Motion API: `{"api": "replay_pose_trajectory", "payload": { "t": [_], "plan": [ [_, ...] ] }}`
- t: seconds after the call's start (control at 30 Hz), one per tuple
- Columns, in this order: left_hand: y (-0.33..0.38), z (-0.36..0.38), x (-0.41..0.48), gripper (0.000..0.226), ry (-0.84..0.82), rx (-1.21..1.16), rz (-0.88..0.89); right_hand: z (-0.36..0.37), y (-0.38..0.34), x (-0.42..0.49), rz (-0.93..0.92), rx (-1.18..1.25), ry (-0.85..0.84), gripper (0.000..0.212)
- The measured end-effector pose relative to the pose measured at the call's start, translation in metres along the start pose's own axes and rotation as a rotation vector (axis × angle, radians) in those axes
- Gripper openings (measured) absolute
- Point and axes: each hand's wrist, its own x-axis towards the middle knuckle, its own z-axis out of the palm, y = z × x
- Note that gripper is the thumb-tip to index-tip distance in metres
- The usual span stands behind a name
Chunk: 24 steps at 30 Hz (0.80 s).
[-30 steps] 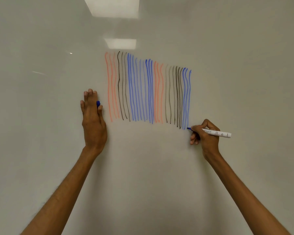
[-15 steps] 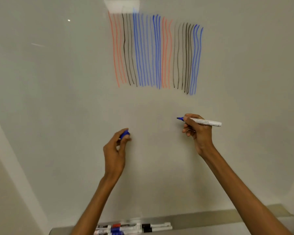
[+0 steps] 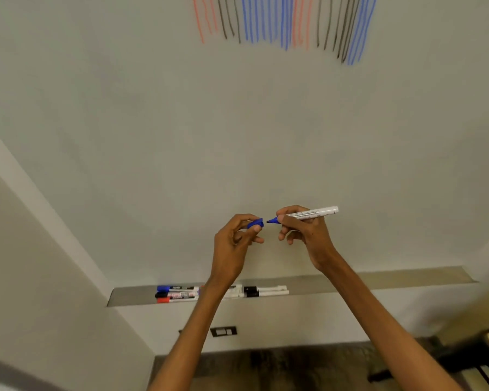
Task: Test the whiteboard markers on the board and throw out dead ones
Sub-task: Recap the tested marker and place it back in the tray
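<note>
Whiteboard [image 3: 237,122], pale and smooth, fills the view. In front of it, right hand [image 3: 305,232] grips a slim white cylindrical marker [image 3: 314,213], nearly horizontal, blue tip pointing left. Left hand [image 3: 232,246] pinches the small blue cap [image 3: 255,223] just beside the tip, apart.

No text can be read. The marker [image 3: 311,213] in the right hand [image 3: 305,235] carries lines of dark print along its white barrel, too small to make out. The markers [image 3: 178,294] in the tray [image 3: 393,279] bear labels, likewise blurred.
</note>
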Motion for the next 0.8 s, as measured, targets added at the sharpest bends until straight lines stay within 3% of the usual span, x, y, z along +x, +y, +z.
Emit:
{"api": "replay_pose_trajectory", "payload": {
  "t": [0.33,0.47,0.8],
  "plan": [
    [-0.039,0.006,-0.034,0.022,-0.082,-0.017,-0.134,0.009,0.048,-0.024,0.079,-0.07,-0.011,0.015],
    [-0.056,0.006,-0.042,0.016,-0.103,-0.035,-0.205,0.016,0.071,-0.036,0.117,-0.034,0.074,0.018],
    [-0.096,0.027,-0.064,0.008,-0.019,0.117,-0.126,0.029,0.113,-0.051,0.279,0.149,0.319,0.017]
  ]
}}
